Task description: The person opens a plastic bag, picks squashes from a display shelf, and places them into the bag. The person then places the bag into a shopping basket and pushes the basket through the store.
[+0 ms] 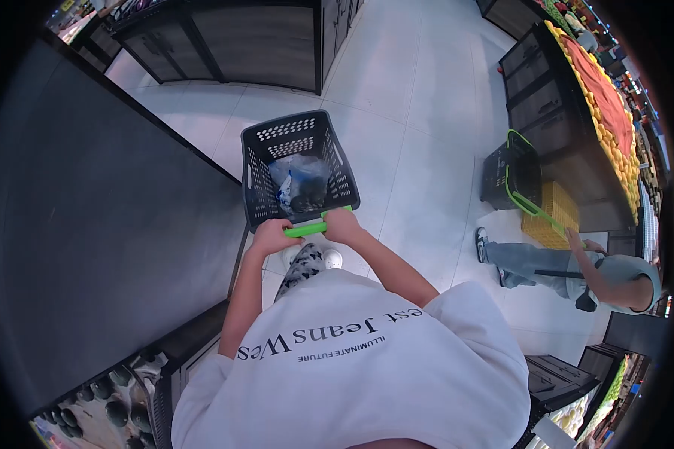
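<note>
In front of my body is a dark grey shopping basket [258,142] with perforated sides and a bright green handle [305,230]. My left hand [272,236] is closed around the handle's left end, and my right hand [342,225] grips its right end. Inside the basket lies a clear plastic bag [307,168] with dark items in it, too unclear to name. A small blue and white package [284,193] rests beside the bag. My white shoes show just behind the basket.
A dark panel [112,217] runs along the left, and a dark cabinet [254,45] stands ahead. To the right, a person [614,280] holds another green-handled basket [513,176] by a yellow crate [553,217]. A produce stand [599,82] rises beyond. Pale tiled floor [419,150] lies between.
</note>
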Demonstrator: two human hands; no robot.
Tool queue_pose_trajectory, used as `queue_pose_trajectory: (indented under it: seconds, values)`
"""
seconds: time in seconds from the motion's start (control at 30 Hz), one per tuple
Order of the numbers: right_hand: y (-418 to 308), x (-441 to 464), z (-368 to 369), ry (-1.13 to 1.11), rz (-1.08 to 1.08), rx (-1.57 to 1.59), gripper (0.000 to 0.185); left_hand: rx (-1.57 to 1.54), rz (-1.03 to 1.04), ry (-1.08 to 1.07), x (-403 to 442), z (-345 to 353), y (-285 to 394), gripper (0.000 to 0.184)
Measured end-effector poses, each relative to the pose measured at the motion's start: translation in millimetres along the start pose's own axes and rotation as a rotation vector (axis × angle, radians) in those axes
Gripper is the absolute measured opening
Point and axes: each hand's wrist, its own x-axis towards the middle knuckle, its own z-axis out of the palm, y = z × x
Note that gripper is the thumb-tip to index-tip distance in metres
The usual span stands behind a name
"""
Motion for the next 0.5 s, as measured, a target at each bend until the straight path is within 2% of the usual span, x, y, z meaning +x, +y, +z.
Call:
queue_pose_trajectory:
  seconds: [0.1,0.33,0.37,0.5]
  values:
    - [-5.8,-9.2,-2.7,0.003,-0.028,-0.004,0.016,-0.011,0.001,0.001,-7.1,2.5,-3.2,0.046]
    - [-129.1,-92.2,-49.7,-0.071,-0.102,-0.084,0.019,-0.06,-0.02,0.042,-153.8,-66.1,-5.0,0.043]
    - [-145.7,-104.8,-56.4,-0.095,-0.113,-0.114,0.019,-0.071,0.005,-0.002,-171.8,-73.9,-7.6,0.044]
    - [-162.5,-140.9,-75.6,-0.056,-0.147,-0.134,0.02,-0.037,0.013,0.079,-212.8,-75.3,9.7,0.044]
